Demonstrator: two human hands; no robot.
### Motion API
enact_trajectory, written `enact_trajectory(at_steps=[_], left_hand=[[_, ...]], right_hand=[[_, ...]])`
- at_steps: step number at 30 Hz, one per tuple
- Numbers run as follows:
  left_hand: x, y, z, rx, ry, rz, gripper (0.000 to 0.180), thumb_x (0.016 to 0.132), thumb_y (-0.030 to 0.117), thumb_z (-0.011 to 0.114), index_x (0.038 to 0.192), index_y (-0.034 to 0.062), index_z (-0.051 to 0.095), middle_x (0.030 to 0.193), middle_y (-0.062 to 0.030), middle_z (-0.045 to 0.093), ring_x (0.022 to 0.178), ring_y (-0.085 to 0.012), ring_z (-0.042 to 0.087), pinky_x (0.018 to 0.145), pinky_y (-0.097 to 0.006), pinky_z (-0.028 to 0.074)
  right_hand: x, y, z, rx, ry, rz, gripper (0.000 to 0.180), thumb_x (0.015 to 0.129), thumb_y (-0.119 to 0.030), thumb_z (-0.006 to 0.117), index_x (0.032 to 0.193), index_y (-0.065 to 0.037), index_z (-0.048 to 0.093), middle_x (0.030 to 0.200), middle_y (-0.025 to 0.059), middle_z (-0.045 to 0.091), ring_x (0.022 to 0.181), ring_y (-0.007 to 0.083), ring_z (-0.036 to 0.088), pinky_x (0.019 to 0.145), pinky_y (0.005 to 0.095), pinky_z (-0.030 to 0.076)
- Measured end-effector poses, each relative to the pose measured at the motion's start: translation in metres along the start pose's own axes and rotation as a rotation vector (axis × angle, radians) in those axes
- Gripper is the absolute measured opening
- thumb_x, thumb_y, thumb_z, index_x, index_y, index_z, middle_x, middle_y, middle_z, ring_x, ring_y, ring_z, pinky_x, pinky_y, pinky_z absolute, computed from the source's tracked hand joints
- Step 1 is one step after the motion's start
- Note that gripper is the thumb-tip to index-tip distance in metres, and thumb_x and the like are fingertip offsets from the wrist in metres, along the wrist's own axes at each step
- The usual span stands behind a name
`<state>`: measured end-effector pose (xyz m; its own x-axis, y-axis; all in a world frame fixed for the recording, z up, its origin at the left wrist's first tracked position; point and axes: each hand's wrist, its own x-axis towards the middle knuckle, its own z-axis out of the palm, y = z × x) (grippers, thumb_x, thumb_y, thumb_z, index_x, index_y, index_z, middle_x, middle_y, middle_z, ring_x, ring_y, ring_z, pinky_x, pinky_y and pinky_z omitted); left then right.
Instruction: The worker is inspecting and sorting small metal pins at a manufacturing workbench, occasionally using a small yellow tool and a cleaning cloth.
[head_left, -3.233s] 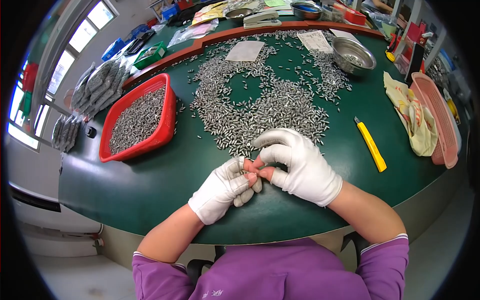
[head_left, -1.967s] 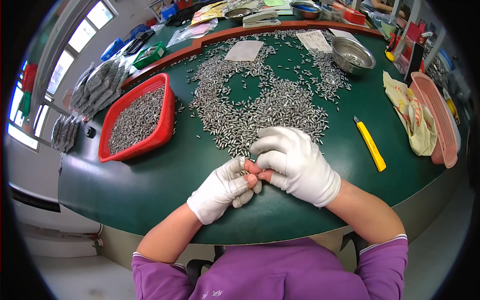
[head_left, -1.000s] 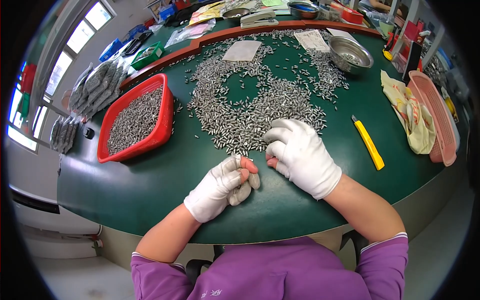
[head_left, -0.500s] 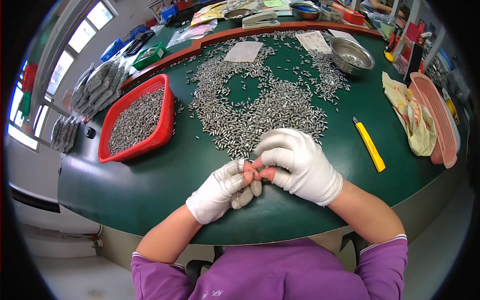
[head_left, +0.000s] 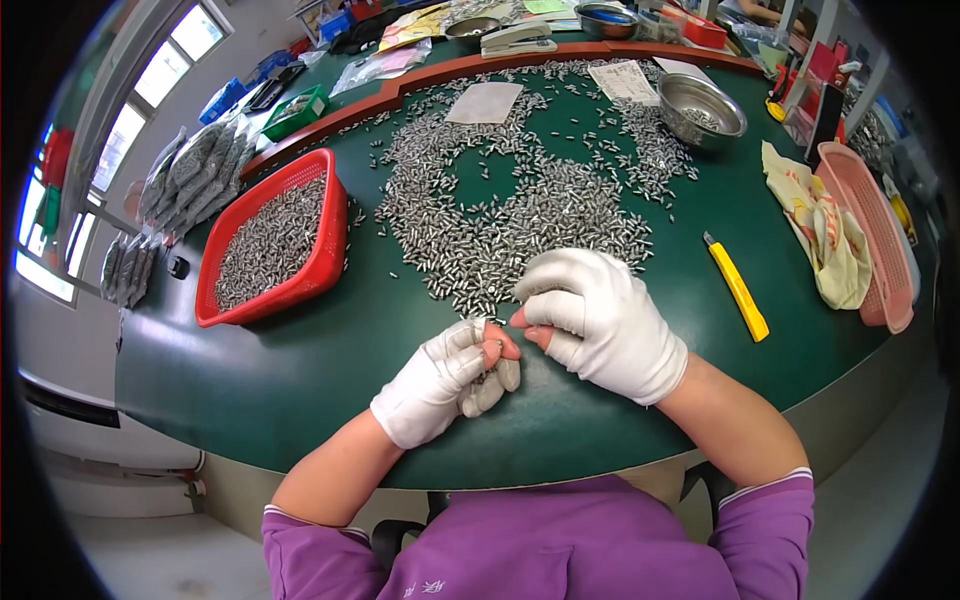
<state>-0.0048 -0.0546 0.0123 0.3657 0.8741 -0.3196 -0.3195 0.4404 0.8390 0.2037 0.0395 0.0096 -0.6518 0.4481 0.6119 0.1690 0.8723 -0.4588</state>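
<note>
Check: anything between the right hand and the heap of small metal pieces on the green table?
Nothing visible. The right hand sits at the near edge of the heap of metal pieces, with only bare green table around it.

Counts on the green desk [head_left: 300, 370]

Two gloved hands, left [head_left: 440, 380] and right [head_left: 605, 325]; one red basket [head_left: 325, 265], one pink basket [head_left: 880, 240], one steel bowl [head_left: 702, 105], one yellow knife [head_left: 738, 290]; small metal pieces [head_left: 500, 220] beyond counting.

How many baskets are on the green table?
2: a red basket full of small metal pieces on the left, a pink basket at the right edge. Clutter beyond may hide more.
</note>
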Motion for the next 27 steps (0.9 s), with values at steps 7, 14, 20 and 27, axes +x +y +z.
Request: enact_trajectory(at_steps=[7, 14, 20, 27], left_hand=[[0.001, -0.002, 0.002, -0.02, 0.02, 0.04, 0.025, 0.096, 0.033, 0.064, 0.104, 0.0088, 0.061, 0.082, -0.005, 0.059, 0.056, -0.0075, 0.04, 0.048, -0.021, 0.028], [0.002, 0.0, 0.001, -0.076, -0.03, 0.01, 0.017, 0.097, 0.024, 0.063, 0.107, 0.0112, 0.058, 0.087, -0.0035, 0.06, 0.056, -0.0056, 0.038, 0.05, -0.019, 0.028], [0.003, -0.001, 0.0, -0.055, 0.017, 0.091, 0.021, 0.094, 0.027, 0.067, 0.104, 0.0112, 0.057, 0.078, -0.0013, 0.053, 0.053, -0.0058, 0.033, 0.048, -0.02, 0.024], [-0.003, -0.003, -0.003, -0.042, 0.037, 0.148, 0.027, 0.1, 0.036, 0.055, 0.097, 0.0099, 0.054, 0.065, -0.0007, 0.045, 0.047, -0.0085, 0.032, 0.045, -0.023, 0.025]], right_hand=[[0.0, 0.0, -0.004, -0.07, 0.03, 0.052, 0.017, 0.073, -0.015, 0.073, 0.088, -0.013, 0.066, 0.101, 0.0011, 0.062, 0.101, 0.0231, 0.059, 0.085, 0.0392, 0.047], [0.002, 0.012, -0.013, -0.259, 0.126, 0.046, 0.023, 0.067, -0.006, 0.076, 0.087, -0.011, 0.066, 0.098, 0.0045, 0.065, 0.093, 0.0273, 0.063, 0.078, 0.04, 0.051], [0.002, 0.016, -0.037, -0.429, 0.232, 0.104, 0.02, 0.075, -0.013, 0.071, 0.094, -0.011, 0.066, 0.098, 0.0033, 0.063, 0.096, 0.0258, 0.06, 0.084, 0.0395, 0.049], [-0.039, 0.03, -0.109, -0.704, 0.195, 0.496, 0.03, 0.079, -0.022, 0.072, 0.107, -0.011, 0.068, 0.109, 0.007, 0.065, 0.103, 0.0273, 0.062, 0.09, 0.04, 0.05]])
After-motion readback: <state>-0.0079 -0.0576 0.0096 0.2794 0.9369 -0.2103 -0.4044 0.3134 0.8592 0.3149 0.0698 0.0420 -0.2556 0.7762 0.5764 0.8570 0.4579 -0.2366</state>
